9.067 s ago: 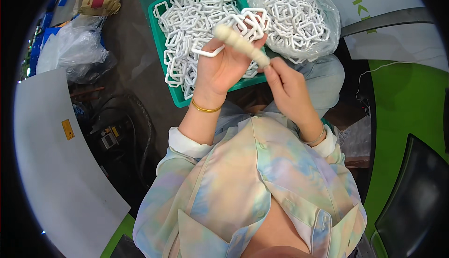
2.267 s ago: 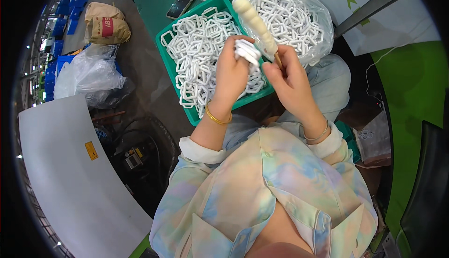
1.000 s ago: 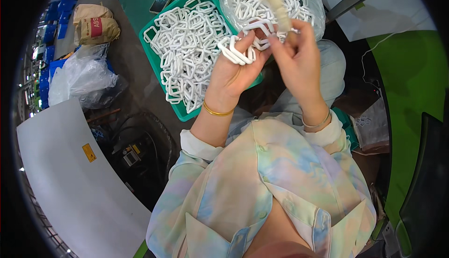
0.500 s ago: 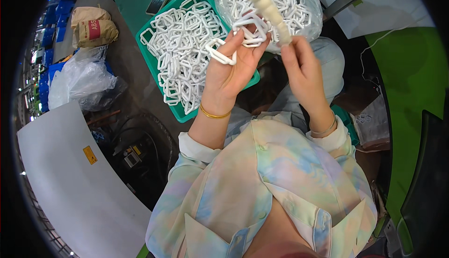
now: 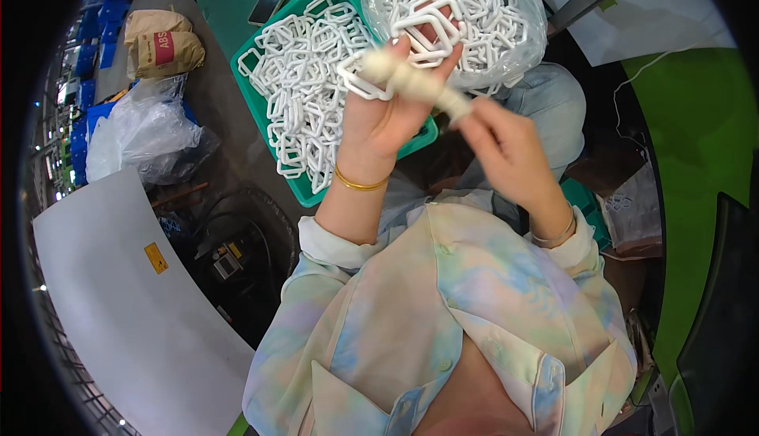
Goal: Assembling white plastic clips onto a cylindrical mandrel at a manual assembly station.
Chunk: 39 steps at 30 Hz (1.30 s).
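Note:
My left hand (image 5: 378,129) is palm up over the near right edge of a green tray (image 5: 247,102), holding several white plastic links (image 5: 433,58). Some ring its fingertips; another white link (image 5: 345,72) sits by the thumb. In my right hand (image 5: 506,145), pinched at one end, is a lumpy cream-coloured stick (image 5: 417,83), blurred by motion. It lies across my left palm and fingers in view and hides part of them; whether it touches them I cannot tell. White links (image 5: 304,92) are heaped in the tray.
Beyond my left hand stands a clear plastic bag (image 5: 531,37) full of white links. A phone (image 5: 270,0) lies past the tray. Farther left are a brown paper sack (image 5: 170,52) and crumpled clear plastic (image 5: 138,135). A pale panel (image 5: 118,278) curves at lower left.
The stick has swung left and down, from pointing up beside my left hand to crossing in front of it. My right hand has moved slightly down. The left hand still holds the links.

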Each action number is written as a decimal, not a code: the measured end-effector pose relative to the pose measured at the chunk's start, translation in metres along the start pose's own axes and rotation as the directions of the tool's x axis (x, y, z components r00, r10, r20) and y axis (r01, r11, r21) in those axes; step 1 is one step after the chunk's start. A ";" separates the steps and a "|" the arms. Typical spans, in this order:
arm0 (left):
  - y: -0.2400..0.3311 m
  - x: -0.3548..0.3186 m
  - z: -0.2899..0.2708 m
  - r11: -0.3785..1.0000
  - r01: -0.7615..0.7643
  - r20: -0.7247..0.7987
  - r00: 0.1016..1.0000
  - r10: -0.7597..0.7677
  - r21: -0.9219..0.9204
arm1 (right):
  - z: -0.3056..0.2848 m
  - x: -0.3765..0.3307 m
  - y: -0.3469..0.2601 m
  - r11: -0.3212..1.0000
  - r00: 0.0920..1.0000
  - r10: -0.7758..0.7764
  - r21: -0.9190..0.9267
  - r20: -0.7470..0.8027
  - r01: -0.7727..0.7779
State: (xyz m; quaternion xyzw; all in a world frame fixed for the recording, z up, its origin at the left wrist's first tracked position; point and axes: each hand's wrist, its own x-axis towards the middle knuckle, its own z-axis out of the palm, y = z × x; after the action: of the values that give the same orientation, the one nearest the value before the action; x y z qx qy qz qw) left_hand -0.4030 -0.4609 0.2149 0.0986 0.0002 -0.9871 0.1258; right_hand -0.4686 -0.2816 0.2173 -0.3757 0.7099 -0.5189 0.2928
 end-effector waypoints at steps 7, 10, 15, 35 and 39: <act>0.000 0.011 0.014 0.939 -0.110 0.035 0.994 0.104 0.325 | -0.028 0.017 0.024 0.999 0.879 -0.052 -0.028 -0.474 0.044; 0.012 0.031 0.020 0.600 -0.205 0.094 0.973 0.211 0.773 | -0.042 0.015 0.030 0.990 0.840 0.047 0.136 -0.541 0.033; 0.015 0.056 0.049 0.041 -0.231 0.206 0.924 0.322 0.972 | -0.049 0.005 0.037 0.991 0.831 0.071 0.135 -0.552 0.005; 0.084 0.087 0.036 -0.845 0.023 0.313 0.923 0.223 0.535 | -0.064 0.025 0.083 0.925 0.824 0.349 0.302 -0.447 -0.228; 0.119 0.125 -0.045 -0.993 -0.102 0.739 0.673 -0.028 0.056 | -0.052 0.061 0.113 0.964 0.839 0.265 0.100 -0.474 -0.248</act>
State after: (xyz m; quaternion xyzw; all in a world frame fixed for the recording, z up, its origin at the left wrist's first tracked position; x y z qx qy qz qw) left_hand -0.4836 -0.6064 0.1497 0.0844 -0.9459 0.0013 0.3131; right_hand -0.5703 -0.2856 0.1224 -0.1305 0.7950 -0.5646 0.1794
